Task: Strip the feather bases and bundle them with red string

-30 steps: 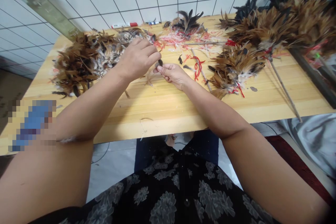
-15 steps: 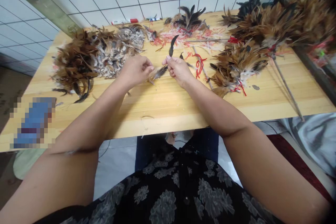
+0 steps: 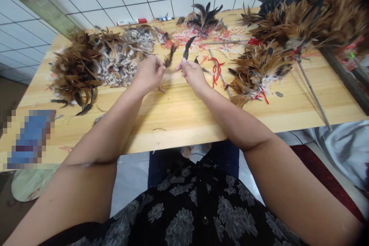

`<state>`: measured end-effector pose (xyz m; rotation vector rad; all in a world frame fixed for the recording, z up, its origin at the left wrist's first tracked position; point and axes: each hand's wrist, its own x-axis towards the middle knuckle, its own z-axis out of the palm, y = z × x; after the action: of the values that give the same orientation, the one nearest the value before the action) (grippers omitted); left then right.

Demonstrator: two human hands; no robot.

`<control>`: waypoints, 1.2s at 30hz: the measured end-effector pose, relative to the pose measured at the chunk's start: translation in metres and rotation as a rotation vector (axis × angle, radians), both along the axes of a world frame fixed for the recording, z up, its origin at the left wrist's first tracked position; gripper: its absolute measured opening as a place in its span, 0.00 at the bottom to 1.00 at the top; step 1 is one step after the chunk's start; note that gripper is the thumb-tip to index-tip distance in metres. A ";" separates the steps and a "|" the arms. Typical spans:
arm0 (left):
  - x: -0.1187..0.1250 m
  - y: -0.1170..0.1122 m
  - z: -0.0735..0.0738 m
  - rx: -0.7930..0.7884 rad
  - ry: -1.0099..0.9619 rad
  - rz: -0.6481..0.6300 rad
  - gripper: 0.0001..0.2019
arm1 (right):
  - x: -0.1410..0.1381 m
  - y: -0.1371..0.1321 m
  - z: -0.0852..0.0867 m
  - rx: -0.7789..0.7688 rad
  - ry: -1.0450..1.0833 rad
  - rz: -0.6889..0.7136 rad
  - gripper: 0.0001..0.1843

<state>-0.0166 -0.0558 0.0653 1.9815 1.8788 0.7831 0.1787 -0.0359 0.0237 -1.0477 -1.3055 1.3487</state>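
My left hand (image 3: 150, 72) is closed, with a small dark brown feather (image 3: 170, 54) sticking up from its fingertips, a little smeared by motion. My right hand (image 3: 193, 73) pinches a black feather (image 3: 188, 47) that points upward between thumb and forefinger. Both hands are close together over the middle of the wooden table (image 3: 184, 115), a small gap between them. Left of my left hand lies a heap of grey-and-white feathers (image 3: 117, 65), with brown feathers (image 3: 75, 69) beyond it. Red string (image 3: 216, 70) and a thin stick lie right of my right hand.
A brown feather bundle (image 3: 259, 69) lies at the right, below large feather dusters (image 3: 305, 23), one with a long stick (image 3: 314, 92). Pink and white string scraps (image 3: 190, 38) and a red-and-white marker (image 3: 132, 22) are near the tiled wall. A pixelated blue object (image 3: 31, 138) lies at the front left.
My left hand has closed on a brown feather and lifted it upright from near the tabletop. The right hand keeps the black feather in almost the same place. The view has shifted slightly.
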 end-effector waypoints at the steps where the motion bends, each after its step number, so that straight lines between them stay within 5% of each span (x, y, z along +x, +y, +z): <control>1: -0.004 0.004 -0.005 0.046 -0.165 0.021 0.07 | 0.000 -0.001 0.000 0.009 -0.024 -0.023 0.32; 4: -0.006 0.013 -0.016 0.075 -0.602 0.004 0.16 | -0.001 -0.005 -0.001 0.057 -0.116 -0.026 0.33; 7: 0.001 0.010 -0.019 0.010 -0.791 -0.064 0.20 | -0.001 -0.010 -0.004 0.177 -0.216 0.038 0.34; 15: 0.004 -0.003 -0.014 -0.127 -0.764 -0.141 0.20 | -0.004 -0.006 -0.018 0.330 -0.413 0.141 0.26; 22: -0.003 -0.006 -0.016 -0.312 -0.981 -0.239 0.26 | -0.003 -0.012 -0.007 0.338 -0.533 0.197 0.14; 29: -0.005 -0.008 -0.018 -0.184 -0.803 -0.204 0.20 | -0.002 -0.021 0.002 0.325 -0.628 0.162 0.09; 36: 0.000 0.001 -0.028 -0.013 -0.766 -0.185 0.27 | -0.005 -0.015 0.003 0.202 -0.340 0.170 0.13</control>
<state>-0.0162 -0.0543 0.0374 1.4928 1.2268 1.2364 0.1733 -0.0510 0.0270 -1.0748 -1.7782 1.1626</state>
